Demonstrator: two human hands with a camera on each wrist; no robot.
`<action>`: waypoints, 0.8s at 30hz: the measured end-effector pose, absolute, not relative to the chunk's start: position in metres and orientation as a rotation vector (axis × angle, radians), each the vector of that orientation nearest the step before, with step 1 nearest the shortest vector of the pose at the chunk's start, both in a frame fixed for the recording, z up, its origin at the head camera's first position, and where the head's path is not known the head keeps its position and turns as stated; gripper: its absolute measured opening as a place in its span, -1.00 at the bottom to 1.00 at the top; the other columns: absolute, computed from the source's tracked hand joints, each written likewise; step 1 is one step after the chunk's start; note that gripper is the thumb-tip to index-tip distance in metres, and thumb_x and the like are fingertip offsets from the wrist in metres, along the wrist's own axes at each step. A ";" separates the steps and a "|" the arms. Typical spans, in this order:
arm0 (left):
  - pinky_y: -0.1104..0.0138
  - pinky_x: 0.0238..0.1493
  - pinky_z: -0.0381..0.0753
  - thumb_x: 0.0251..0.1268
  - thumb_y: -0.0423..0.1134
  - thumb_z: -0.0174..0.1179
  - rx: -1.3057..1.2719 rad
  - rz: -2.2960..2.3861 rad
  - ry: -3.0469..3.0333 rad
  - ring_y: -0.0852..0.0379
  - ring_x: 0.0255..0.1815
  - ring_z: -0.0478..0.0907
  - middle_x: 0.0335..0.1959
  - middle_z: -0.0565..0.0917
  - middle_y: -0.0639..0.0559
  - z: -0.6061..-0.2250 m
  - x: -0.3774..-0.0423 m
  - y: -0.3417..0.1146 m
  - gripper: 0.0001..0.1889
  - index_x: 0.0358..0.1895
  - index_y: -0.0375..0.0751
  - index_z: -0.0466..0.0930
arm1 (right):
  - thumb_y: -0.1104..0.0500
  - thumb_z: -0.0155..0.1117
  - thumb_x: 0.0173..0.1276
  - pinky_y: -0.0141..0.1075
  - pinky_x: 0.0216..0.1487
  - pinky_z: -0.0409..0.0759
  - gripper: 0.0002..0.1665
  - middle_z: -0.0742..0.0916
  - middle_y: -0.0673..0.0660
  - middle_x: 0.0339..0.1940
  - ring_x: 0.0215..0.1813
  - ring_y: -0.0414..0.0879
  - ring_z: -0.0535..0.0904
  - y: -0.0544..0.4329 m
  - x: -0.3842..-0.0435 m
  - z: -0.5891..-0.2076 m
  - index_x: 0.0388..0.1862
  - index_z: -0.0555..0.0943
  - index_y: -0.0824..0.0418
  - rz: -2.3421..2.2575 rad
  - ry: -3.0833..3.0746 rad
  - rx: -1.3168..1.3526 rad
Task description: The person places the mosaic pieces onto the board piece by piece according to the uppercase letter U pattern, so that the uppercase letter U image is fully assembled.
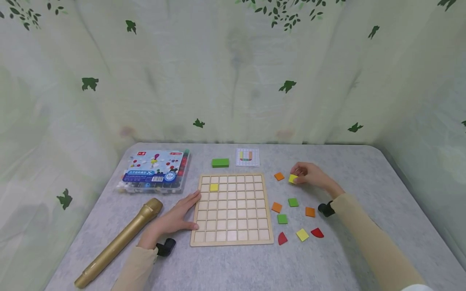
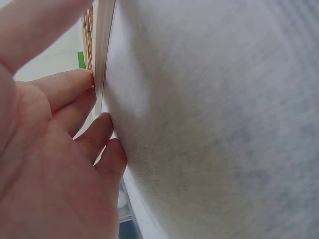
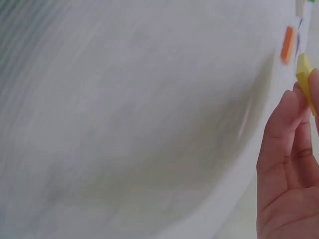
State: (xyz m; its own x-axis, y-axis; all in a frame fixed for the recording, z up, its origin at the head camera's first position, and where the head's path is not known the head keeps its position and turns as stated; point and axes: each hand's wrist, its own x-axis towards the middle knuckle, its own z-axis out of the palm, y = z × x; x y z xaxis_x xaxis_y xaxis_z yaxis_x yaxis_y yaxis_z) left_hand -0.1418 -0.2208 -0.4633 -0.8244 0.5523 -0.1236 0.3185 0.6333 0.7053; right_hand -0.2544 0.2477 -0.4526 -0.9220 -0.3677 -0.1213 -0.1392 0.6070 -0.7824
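A wooden grid board point(image 1: 233, 244) lies flat on the table, with one yellow square tile point(image 1: 214, 187) in a cell of its second row from the top. My left hand point(image 1: 172, 218) touches the board's left edge, its fingers extended and its thumb near the lower left corner. In the left wrist view, fingertips point(image 2: 85, 78) meet the board's side. To the right of the board, my right hand point(image 1: 314, 176) pinches another yellow square tile point(image 1: 292, 178) between thumb and fingers. The right wrist view shows this held tile point(image 3: 303, 72) raised on edge.
Right of the board lie orange tiles point(image 1: 310, 212), green tiles point(image 1: 293, 202), a loose yellow tile point(image 1: 302, 235) and red quarter-round pieces point(image 1: 317, 233). Behind it are a green block point(image 1: 220, 163) and a pattern card point(image 1: 247, 157). A plastic case point(image 1: 154, 171) and gold microphone point(image 1: 120, 241) lie left.
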 end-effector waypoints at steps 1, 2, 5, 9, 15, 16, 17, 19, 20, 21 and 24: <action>-0.20 0.36 -0.11 0.13 -0.05 0.35 0.696 0.999 2.529 -0.33 0.47 -0.21 0.52 -0.10 -0.30 -0.463 -0.142 -0.221 -0.01 0.48 -0.43 -0.05 | 0.35 0.31 0.25 -0.31 -0.30 0.55 -0.82 0.59 0.18 -0.27 -0.25 0.03 0.47 0.244 -0.254 -0.451 -0.17 0.56 0.31 -1.233 2.548 -0.431; -0.20 0.36 -0.11 0.13 -0.05 0.35 0.695 0.998 2.530 -0.33 0.47 -0.21 0.52 -0.10 -0.29 -0.463 -0.142 -0.221 -0.01 0.48 -0.42 -0.05 | 0.35 0.30 0.25 -0.31 -0.31 0.56 -0.82 0.59 0.19 -0.27 -0.27 0.03 0.48 0.240 -0.255 -0.450 -0.17 0.56 0.33 -1.244 2.531 -0.457; -0.20 0.36 -0.11 0.14 -0.05 0.35 0.694 0.991 2.532 -0.33 0.48 -0.21 0.52 -0.10 -0.28 -0.464 -0.142 -0.221 -0.01 0.48 -0.41 -0.05 | 0.32 0.30 0.26 -0.32 -0.31 0.57 -0.82 0.59 0.17 -0.27 -0.29 -0.01 0.49 0.226 -0.256 -0.448 -0.16 0.57 0.32 -1.264 2.480 -0.509; -0.20 0.36 -0.11 0.13 -0.05 0.35 0.697 0.986 2.537 -0.33 0.47 -0.21 0.52 -0.10 -0.28 -0.465 -0.142 -0.222 -0.01 0.48 -0.41 -0.04 | 0.31 0.28 0.28 -0.32 -0.26 0.59 -0.80 0.60 0.16 -0.24 -0.28 -0.03 0.51 0.202 -0.256 -0.444 -0.12 0.58 0.33 -1.292 2.393 -0.547; -0.20 0.36 -0.12 0.13 -0.05 0.35 0.702 0.992 2.537 -0.34 0.47 -0.21 0.52 -0.10 -0.28 -0.464 -0.143 -0.222 -0.01 0.48 -0.41 -0.04 | 0.37 0.26 0.28 -0.28 -0.26 0.62 -0.80 0.60 0.18 -0.26 -0.30 -0.07 0.53 0.165 -0.258 -0.445 -0.12 0.57 0.40 -1.369 2.265 -0.629; -0.20 0.36 -0.12 0.13 -0.05 0.35 0.703 0.992 2.537 -0.33 0.47 -0.21 0.52 -0.10 -0.28 -0.465 -0.143 -0.222 -0.01 0.48 -0.41 -0.04 | 0.37 0.26 0.28 -0.29 -0.27 0.62 -0.81 0.60 0.17 -0.27 -0.31 -0.08 0.53 0.159 -0.258 -0.447 -0.13 0.57 0.41 -1.373 2.252 -0.649; -0.20 0.36 -0.12 0.13 -0.05 0.35 0.705 0.992 2.536 -0.34 0.47 -0.21 0.52 -0.10 -0.28 -0.465 -0.143 -0.222 -0.01 0.48 -0.41 -0.04 | 0.37 0.26 0.28 -0.29 -0.27 0.62 -0.81 0.60 0.16 -0.27 -0.31 -0.09 0.52 0.153 -0.258 -0.448 -0.13 0.57 0.41 -1.369 2.244 -0.662; -0.20 0.36 -0.12 0.12 -0.05 0.35 0.708 0.992 2.536 -0.34 0.47 -0.21 0.52 -0.10 -0.28 -0.464 -0.143 -0.222 -0.01 0.48 -0.41 -0.05 | 0.38 0.25 0.28 -0.30 -0.28 0.60 -0.82 0.61 0.14 -0.27 -0.31 -0.11 0.52 0.141 -0.258 -0.449 -0.13 0.58 0.40 -1.355 2.233 -0.689; -0.20 0.36 -0.12 0.12 -0.05 0.36 0.708 0.992 2.536 -0.34 0.47 -0.21 0.52 -0.10 -0.28 -0.464 -0.142 -0.222 -0.01 0.48 -0.41 -0.04 | 0.38 0.25 0.28 -0.31 -0.28 0.59 -0.82 0.61 0.13 -0.28 -0.30 -0.11 0.51 0.135 -0.258 -0.449 -0.14 0.58 0.39 -1.347 2.230 -0.702; -0.20 0.36 -0.12 0.12 -0.05 0.36 0.708 0.994 2.535 -0.34 0.47 -0.21 0.52 -0.10 -0.28 -0.464 -0.142 -0.222 -0.01 0.48 -0.41 -0.04 | 0.38 0.25 0.28 -0.30 -0.29 0.58 -0.83 0.61 0.13 -0.28 -0.30 -0.11 0.51 0.129 -0.257 -0.449 -0.14 0.59 0.38 -1.341 2.224 -0.712; -0.20 0.36 -0.12 0.12 -0.06 0.36 0.712 1.001 2.533 -0.34 0.47 -0.21 0.52 -0.09 -0.28 -0.464 -0.142 -0.222 -0.01 0.48 -0.42 -0.04 | 0.38 0.24 0.29 -0.28 -0.29 0.60 -0.84 0.61 0.13 -0.29 -0.30 -0.10 0.52 0.112 -0.255 -0.449 -0.15 0.59 0.37 -1.345 2.189 -0.745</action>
State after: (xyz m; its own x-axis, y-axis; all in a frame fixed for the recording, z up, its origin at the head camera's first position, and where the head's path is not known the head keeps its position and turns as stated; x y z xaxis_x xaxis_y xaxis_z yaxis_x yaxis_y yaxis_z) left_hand -0.1417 -0.2221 -0.4637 -0.8227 0.5570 -0.1135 0.3289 0.6294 0.7041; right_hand -0.2549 0.1120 -0.4488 -0.7464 -0.6575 -0.1030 -0.2052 0.3745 -0.9042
